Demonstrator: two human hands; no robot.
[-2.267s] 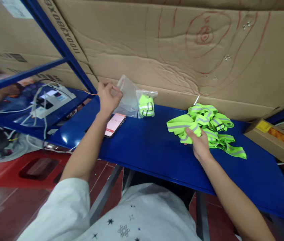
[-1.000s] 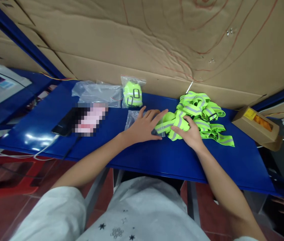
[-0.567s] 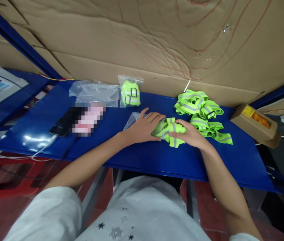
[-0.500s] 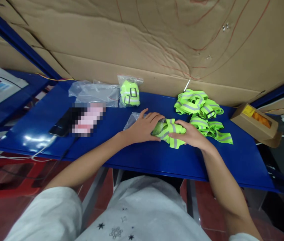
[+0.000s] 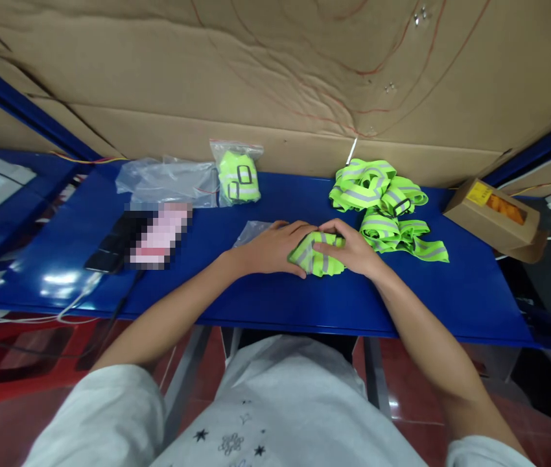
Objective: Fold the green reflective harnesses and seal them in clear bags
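Between my hands sits a folded bundle of yellow-green reflective strap point(image 5: 323, 258) with grey stripes, low over the blue table. My left hand point(image 5: 273, 250) curls round its left side and a clear plastic bag point(image 5: 251, 232), whose end sticks out behind the wrist. The left part of the bundle appears to be inside the bag's mouth, though the fingers hide much of it. From the right, my right hand point(image 5: 351, 250) grips the bundle, thumb in front and fingers over the top. A pile of loose reflective straps point(image 5: 377, 201) lies just beyond my right hand.
A filled zip bag point(image 5: 239, 175) with a strap inside stands at the back beside flat clear bags point(image 5: 173, 181). Left of my arm lie a black phone point(image 5: 110, 243) and a blurred pink item point(image 5: 161, 233) with cables. An open cardboard box point(image 5: 494, 217) sits at the right end.
The strap bundle is more compact and sits further into the bag. My right hand has moved closer to my left. The whole view has shifted slightly.
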